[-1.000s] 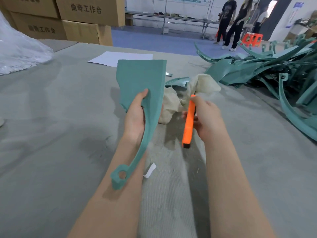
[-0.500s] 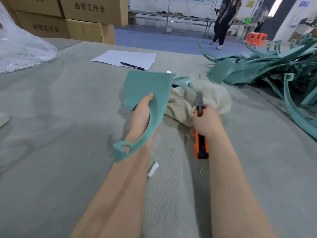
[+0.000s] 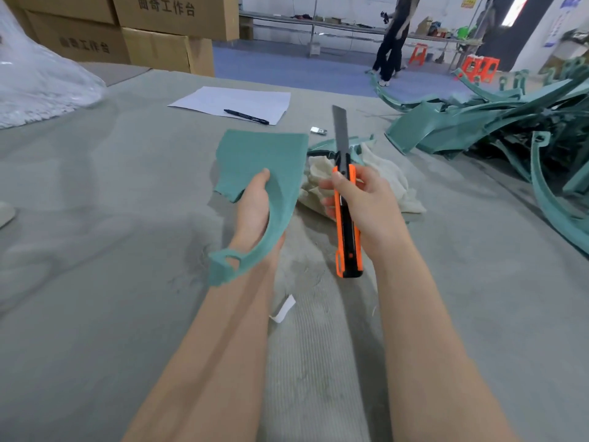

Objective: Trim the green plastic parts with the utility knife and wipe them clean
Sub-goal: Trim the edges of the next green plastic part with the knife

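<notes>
My left hand (image 3: 253,207) grips a green plastic part (image 3: 267,161), a flat wide blade that narrows into a curved arm with a ring at its near end. It is held above the grey table (image 3: 95,250). My right hand (image 3: 366,202) is closed around an orange and black utility knife (image 3: 347,224). Its long dark blade is fully extended and points away from me, just right of the part. A cream wiping cloth (image 3: 392,180) lies crumpled on the table behind both hands.
A heap of green plastic parts (image 3: 510,122) fills the right side. A sheet of paper (image 3: 232,102) with a pen (image 3: 246,116) lies farther back. Cardboard boxes (image 3: 165,33) and a clear plastic bag (image 3: 38,81) stand at back left. A person (image 3: 390,39) walks beyond.
The knife has turned from blade-down to pointing away from me, and its blade has slid out to full length. The green part has tipped lower and flatter in my left hand.
</notes>
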The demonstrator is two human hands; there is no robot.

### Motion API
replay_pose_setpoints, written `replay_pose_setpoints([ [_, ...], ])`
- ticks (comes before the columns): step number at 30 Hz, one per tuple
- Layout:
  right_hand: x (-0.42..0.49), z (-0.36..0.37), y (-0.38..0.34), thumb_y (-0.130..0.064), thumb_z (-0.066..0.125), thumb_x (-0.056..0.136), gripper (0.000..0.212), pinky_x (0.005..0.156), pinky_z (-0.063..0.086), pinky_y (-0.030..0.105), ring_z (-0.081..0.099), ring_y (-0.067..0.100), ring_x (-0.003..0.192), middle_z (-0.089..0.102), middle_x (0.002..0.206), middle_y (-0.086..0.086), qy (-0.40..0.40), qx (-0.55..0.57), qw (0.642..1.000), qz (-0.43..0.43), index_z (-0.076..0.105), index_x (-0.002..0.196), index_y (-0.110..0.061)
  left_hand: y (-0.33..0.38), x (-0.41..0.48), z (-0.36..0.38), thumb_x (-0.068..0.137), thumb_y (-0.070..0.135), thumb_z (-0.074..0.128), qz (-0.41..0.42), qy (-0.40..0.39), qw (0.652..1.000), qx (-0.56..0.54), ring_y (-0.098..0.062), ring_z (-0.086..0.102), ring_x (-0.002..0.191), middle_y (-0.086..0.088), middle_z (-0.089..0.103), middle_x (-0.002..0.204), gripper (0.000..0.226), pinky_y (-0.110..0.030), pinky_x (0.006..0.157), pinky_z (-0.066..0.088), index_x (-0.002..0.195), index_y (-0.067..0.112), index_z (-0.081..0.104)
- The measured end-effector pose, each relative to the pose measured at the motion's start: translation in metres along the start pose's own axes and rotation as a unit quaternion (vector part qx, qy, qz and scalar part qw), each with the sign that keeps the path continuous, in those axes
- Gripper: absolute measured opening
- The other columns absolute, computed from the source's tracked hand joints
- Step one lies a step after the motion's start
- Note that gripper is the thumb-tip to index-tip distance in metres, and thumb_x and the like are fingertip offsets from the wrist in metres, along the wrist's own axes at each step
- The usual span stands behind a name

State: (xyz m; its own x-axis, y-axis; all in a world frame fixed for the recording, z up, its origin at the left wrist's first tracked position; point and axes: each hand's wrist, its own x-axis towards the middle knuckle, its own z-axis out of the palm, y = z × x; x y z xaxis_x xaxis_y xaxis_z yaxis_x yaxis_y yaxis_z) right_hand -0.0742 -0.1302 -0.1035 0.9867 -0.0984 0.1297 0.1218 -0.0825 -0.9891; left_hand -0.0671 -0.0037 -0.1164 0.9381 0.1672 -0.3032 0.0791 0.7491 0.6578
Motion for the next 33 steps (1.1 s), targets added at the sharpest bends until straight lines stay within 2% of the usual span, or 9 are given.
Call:
replay_pose_setpoints([
  [4, 0.001, -0.003, 0.01, -0.032, 0.049, 0.099, 0.014, 0.054, 0.051, 0.023, 0.057, 0.007, 0.05, 0.059, 0.069, -0.002, 0.02, -0.082, 0.995, -0.053, 0.057, 0.103, -0.021, 0.003, -0.005, 0.001, 0.096, 0.014, 0.053, -0.022, -0.006, 0.999, -0.041, -0.007, 0.064, 0.05, 0.005, 0.068, 0.061, 0.017, -0.015, 0.046, 0.047, 0.081, 0.015, 0.061],
  [6, 0.003, -0.004, 0.013, -0.04, 0.042, 0.1, 0.025, 0.051, 0.048, 0.024, 0.057, 0.012, 0.052, 0.057, 0.068, -0.001, 0.053, -0.155, 0.983, -0.08, 0.055, 0.089, -0.023, 0.006, -0.008, 0.003, 0.095, 0.01, 0.054, -0.036, -0.022, 0.997, -0.071, -0.009, 0.064, 0.048, 0.002, 0.068, 0.059, 0.014, -0.015, 0.044, 0.048, 0.082, 0.012, 0.06],
  [9, 0.006, -0.007, 0.016, -0.049, 0.036, 0.1, 0.043, 0.061, 0.051, 0.04, 0.057, 0.027, 0.063, 0.05, 0.063, -0.001, 0.098, -0.203, 0.97, -0.092, 0.046, 0.07, -0.019, 0.007, -0.01, 0.004, 0.093, 0.008, 0.056, -0.074, -0.039, 0.994, -0.064, -0.013, 0.062, 0.057, -0.002, 0.067, 0.071, 0.008, -0.015, 0.042, 0.047, 0.086, 0.01, 0.06],
  [14, 0.008, -0.009, 0.017, -0.049, 0.035, 0.1, 0.046, 0.067, 0.05, 0.048, 0.057, 0.033, 0.067, 0.045, 0.058, -0.003, 0.118, -0.209, 0.965, -0.105, 0.037, 0.061, -0.024, 0.01, -0.012, 0.003, 0.092, 0.007, 0.056, -0.113, -0.059, 0.99, -0.056, -0.018, 0.059, 0.072, -0.005, 0.064, 0.082, 0.005, -0.014, 0.036, 0.042, 0.095, 0.009, 0.059],
  [17, 0.007, -0.008, 0.017, -0.051, 0.036, 0.098, 0.046, 0.068, 0.054, 0.05, 0.056, 0.033, 0.066, 0.049, 0.06, 0.0, 0.115, -0.209, 0.966, -0.102, 0.042, 0.063, -0.022, 0.012, -0.014, 0.003, 0.092, 0.008, 0.055, -0.139, -0.082, 0.986, -0.046, -0.018, 0.062, 0.059, -0.007, 0.066, 0.072, 0.008, -0.015, 0.036, 0.043, 0.085, 0.007, 0.06],
  [20, 0.006, -0.007, 0.015, -0.053, 0.036, 0.098, 0.047, 0.068, 0.054, 0.051, 0.058, 0.034, 0.068, 0.052, 0.062, 0.003, 0.111, -0.211, 0.966, -0.103, 0.046, 0.066, -0.019, 0.013, -0.014, 0.001, 0.091, 0.009, 0.056, -0.168, -0.088, 0.98, -0.061, -0.017, 0.063, 0.051, -0.007, 0.065, 0.076, 0.007, -0.013, 0.037, 0.044, 0.085, 0.008, 0.06],
  [26, 0.005, -0.005, 0.017, -0.05, 0.039, 0.099, 0.046, 0.044, 0.043, 0.025, 0.05, 0.019, 0.051, 0.051, 0.061, 0.008, 0.088, -0.169, 0.977, -0.094, 0.046, 0.07, -0.015, 0.011, -0.014, 0.005, 0.09, 0.008, 0.054, -0.175, -0.098, 0.974, -0.103, -0.018, 0.062, 0.049, -0.008, 0.064, 0.08, 0.013, -0.013, 0.034, 0.042, 0.102, 0.008, 0.056],
  [30, 0.006, -0.004, 0.015, -0.05, 0.038, 0.099, 0.046, 0.057, 0.051, 0.041, 0.05, 0.016, 0.045, 0.05, 0.054, 0.002, 0.056, -0.138, 0.987, -0.06, 0.049, 0.072, -0.015, 0.011, -0.012, 0.005, 0.089, 0.007, 0.055, -0.185, -0.094, 0.971, -0.12, -0.018, 0.062, 0.051, -0.003, 0.058, 0.1, 0.016, -0.012, 0.036, 0.043, 0.105, 0.009, 0.055],
  [33, 0.007, -0.004, 0.015, -0.052, 0.038, 0.099, 0.055, 0.06, 0.051, 0.043, 0.051, 0.017, 0.045, 0.051, 0.054, 0.004, 0.047, -0.127, 0.99, -0.046, 0.052, 0.079, -0.002, 0.012, -0.009, 0.003, 0.089, 0.007, 0.055, -0.192, -0.09, 0.97, -0.117, -0.019, 0.063, 0.051, -0.003, 0.058, 0.102, 0.015, -0.012, 0.037, 0.044, 0.104, 0.009, 0.054],
])
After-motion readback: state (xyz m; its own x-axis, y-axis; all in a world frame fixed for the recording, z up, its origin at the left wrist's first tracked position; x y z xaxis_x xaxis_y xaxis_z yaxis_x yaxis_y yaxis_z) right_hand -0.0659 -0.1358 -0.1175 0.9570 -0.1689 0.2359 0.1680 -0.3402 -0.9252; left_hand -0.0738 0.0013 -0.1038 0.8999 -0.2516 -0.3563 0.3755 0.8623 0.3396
